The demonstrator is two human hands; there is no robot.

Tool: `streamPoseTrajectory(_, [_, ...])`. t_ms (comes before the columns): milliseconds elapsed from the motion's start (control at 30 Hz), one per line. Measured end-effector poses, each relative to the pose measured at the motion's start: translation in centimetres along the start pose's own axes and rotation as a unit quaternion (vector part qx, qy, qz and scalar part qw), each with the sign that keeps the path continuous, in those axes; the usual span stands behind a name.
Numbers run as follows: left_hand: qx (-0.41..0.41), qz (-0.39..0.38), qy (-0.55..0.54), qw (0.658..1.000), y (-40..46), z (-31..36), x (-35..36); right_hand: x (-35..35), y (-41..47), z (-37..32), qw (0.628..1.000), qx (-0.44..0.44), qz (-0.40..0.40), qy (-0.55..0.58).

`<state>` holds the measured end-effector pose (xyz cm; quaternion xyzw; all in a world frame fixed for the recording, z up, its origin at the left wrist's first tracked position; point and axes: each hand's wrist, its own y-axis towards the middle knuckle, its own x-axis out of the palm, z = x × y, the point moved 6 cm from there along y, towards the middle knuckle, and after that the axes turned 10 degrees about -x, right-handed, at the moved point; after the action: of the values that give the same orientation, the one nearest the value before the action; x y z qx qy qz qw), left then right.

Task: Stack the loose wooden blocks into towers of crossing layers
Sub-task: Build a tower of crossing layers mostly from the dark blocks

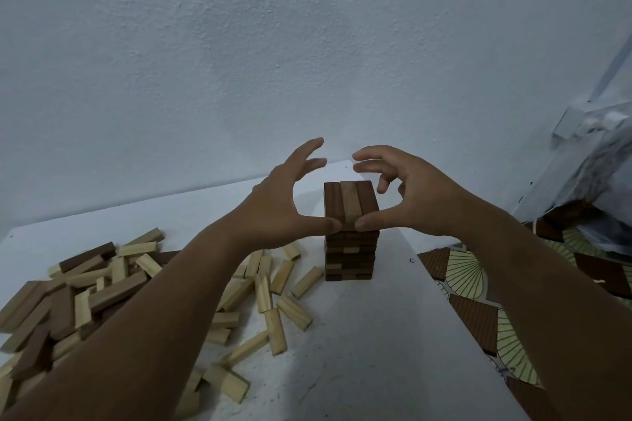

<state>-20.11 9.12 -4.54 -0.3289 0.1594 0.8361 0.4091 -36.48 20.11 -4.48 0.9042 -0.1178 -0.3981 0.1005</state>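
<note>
A tower of mostly dark wooden blocks (351,232) stands on the white table (359,352), several crossing layers high, with three blocks side by side on top. My left hand (284,202) is spread at the tower's left, its thumb tip touching the near end of the top layer. My right hand (407,195) mirrors it on the right, thumb against the same near edge, fingers arched above the far end. Neither hand holds a block. A heap of loose light and dark blocks (102,290) lies to the left, partly hidden by my left forearm.
A pale wall (307,44) rises just behind the table. To the right lies a patterned brown and cream mat (478,301), with a plastic-wrapped bundle (602,181) beyond it. More loose light blocks (284,304) lie scattered near the tower's base.
</note>
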Motion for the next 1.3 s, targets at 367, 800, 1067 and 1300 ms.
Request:
streamPoseTrajectory(367, [0.015, 0.159, -0.046, 0.986, -8.7, -0.3, -6.0, 1.8, -0.4, -9.7, 0.990, -0.083, 0.116, -0.014])
streamPoseTrajectory(800, [-0.131, 0.252, -0.074, 0.956, -21.4, -10.9, -14.1, 17.6, 3.1, -18.5, 0.991, -0.120, -0.026, 0.058])
streamPoseTrajectory(1067, [-0.314, 0.298, 0.069, 0.899, -22.6, -25.6, -17.3, 24.6, 6.4, -19.6, 0.989, -0.109, -0.084, 0.053])
streamPoseTrajectory(1300, [-0.414, 0.273, 0.135, 0.858, -21.0, -30.4, -17.7, 29.5, 9.4, -19.9, 0.984, -0.122, -0.123, 0.047])
